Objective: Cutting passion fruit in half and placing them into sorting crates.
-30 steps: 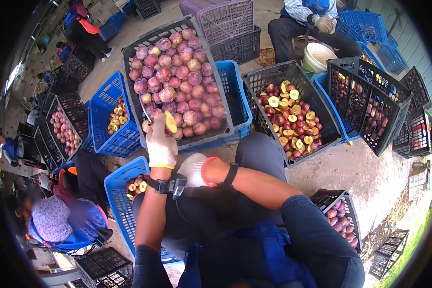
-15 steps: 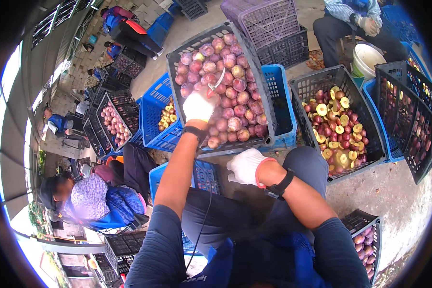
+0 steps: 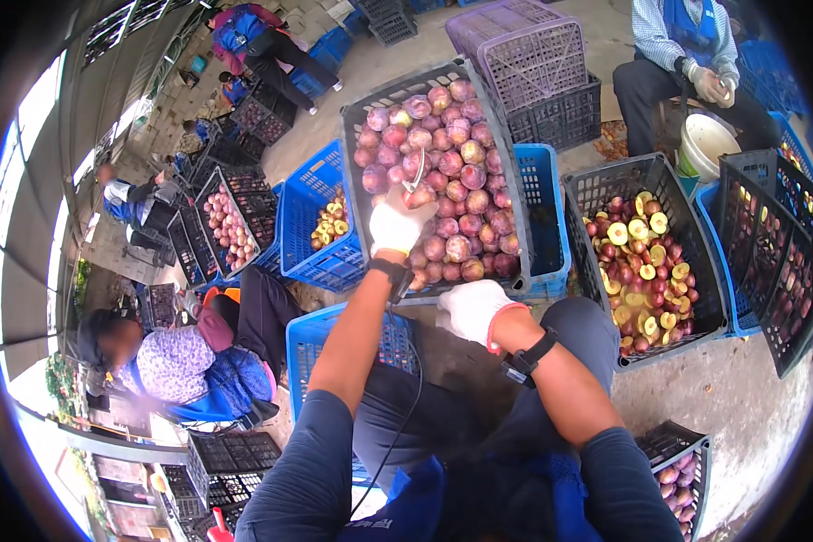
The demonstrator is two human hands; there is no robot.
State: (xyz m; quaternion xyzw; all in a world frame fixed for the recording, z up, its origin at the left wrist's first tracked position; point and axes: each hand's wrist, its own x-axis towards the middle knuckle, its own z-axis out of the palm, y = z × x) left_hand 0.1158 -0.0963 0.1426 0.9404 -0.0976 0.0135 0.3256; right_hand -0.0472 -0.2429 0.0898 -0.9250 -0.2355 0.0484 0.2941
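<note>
My left hand (image 3: 399, 224), in a white glove, reaches over a black crate (image 3: 523, 237) heaped with reddish-purple plums (image 3: 458, 185). Its fingers are closed on a slim tool with a curved metal blade (image 3: 415, 172), which lies just above the fruit. Close to the crate's near edge, my right hand (image 3: 481, 313), also gloved, is curled with its fingers bent. What it holds, if anything, is hidden. Further right, another black crate (image 3: 572, 212) contains cut plums (image 3: 646, 271) showing yellow flesh among red skins.
Blue crates (image 3: 321, 257) stand under and beside the plum crate, and one blue crate (image 3: 309, 354) is by my left leg. A white bucket (image 3: 709, 144) stands before a seated co-worker (image 3: 682, 72). Another person (image 3: 176, 366) sits at left. Stacked purple crates (image 3: 524, 54) are behind.
The whole view has shifted, with the crates now lower and further right. My left hand still has the bladed tool over the plums; my right hand sits closer to the crate's near edge.
</note>
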